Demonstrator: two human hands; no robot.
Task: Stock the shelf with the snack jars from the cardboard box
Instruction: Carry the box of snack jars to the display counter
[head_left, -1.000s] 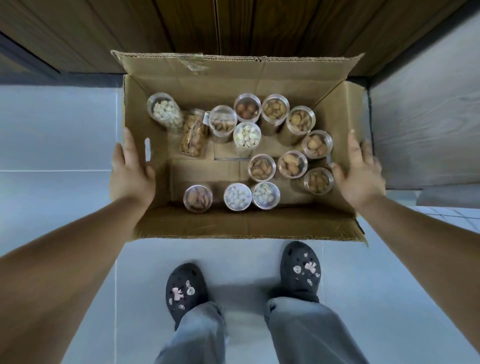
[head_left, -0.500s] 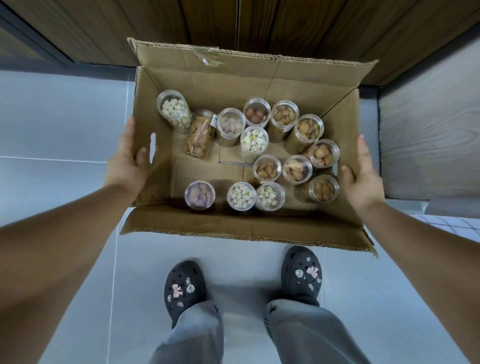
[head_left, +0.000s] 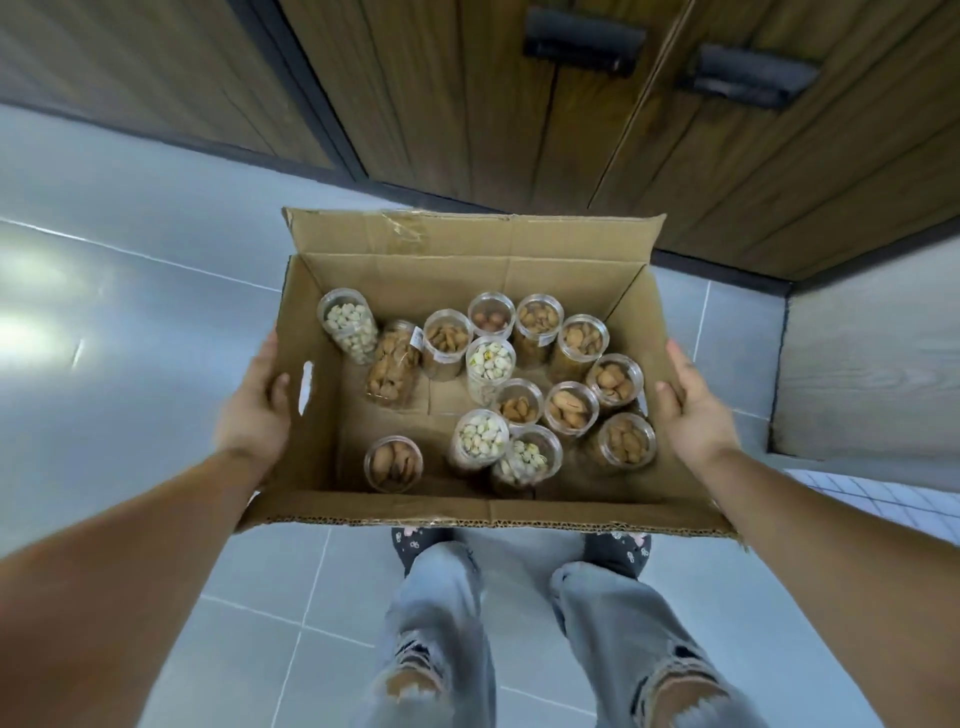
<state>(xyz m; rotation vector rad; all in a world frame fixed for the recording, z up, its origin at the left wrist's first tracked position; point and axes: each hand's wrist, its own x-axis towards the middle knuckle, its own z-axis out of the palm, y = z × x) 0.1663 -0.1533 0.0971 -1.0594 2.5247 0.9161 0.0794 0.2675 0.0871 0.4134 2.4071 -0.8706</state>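
Cardboard box (head_left: 545, 512) was off the tiled floor (head_left: 130, 332) and carried at waist height — half a second earlier it sat lower, shoes fully visible beyond its near flap; now the flap covered most of them. Left hand (head_left: 253, 415) pressed flat against the left wall beside the handle slot, right hand (head_left: 693, 418) against the right wall, both clamping the box between them. Snack jars (head_left: 488, 364) all remained inside, mostly upright, two at rear left tipped over. No shelf in view — judged that stocking had not begun, transport phase only. Wooden doors (head_left: 519, 104) ahead.
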